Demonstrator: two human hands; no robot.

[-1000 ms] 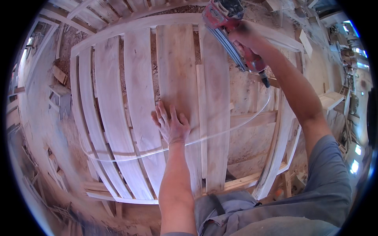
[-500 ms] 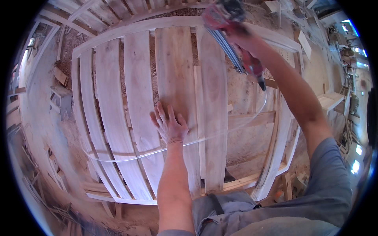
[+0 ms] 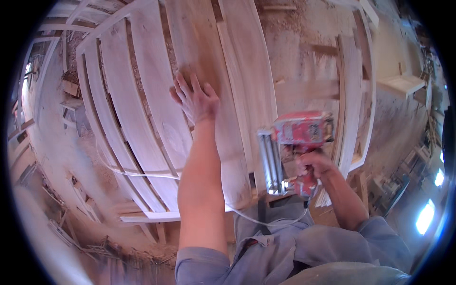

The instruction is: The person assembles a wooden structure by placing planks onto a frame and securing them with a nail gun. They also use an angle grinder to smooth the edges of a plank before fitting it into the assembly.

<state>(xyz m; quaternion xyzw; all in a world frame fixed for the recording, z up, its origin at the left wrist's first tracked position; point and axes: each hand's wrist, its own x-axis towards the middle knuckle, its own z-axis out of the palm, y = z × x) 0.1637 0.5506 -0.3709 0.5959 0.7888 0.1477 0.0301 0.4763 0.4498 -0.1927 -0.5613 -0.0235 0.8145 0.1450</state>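
Note:
My left hand (image 3: 197, 100) lies on a wide wooden slat (image 3: 202, 52), its fingers spread and stretched out. At the near right, my right hand (image 3: 313, 164) is wrapped around the handle of a red nail gun (image 3: 304, 129). The gun's silver magazine (image 3: 270, 161) points down beside it. From the gun's handle a clear air hose (image 3: 266, 222) loops in front of my body, passes by my left forearm and runs to the left over the slats. Several slats lie side by side across a wooden frame (image 3: 356, 104), with gaps between them.
A pale board (image 3: 403, 84) stands out beyond the frame on the right. Small wooden offcuts (image 3: 71, 88) lie to the left on the dusty floor (image 3: 52, 137). Another slatted frame (image 3: 71, 21) is at the far left, and more scrap wood lies along the right side.
My right hand has brought the nail gun from the far end of the frame back near my body. The view has shifted; my left hand stays on the slat.

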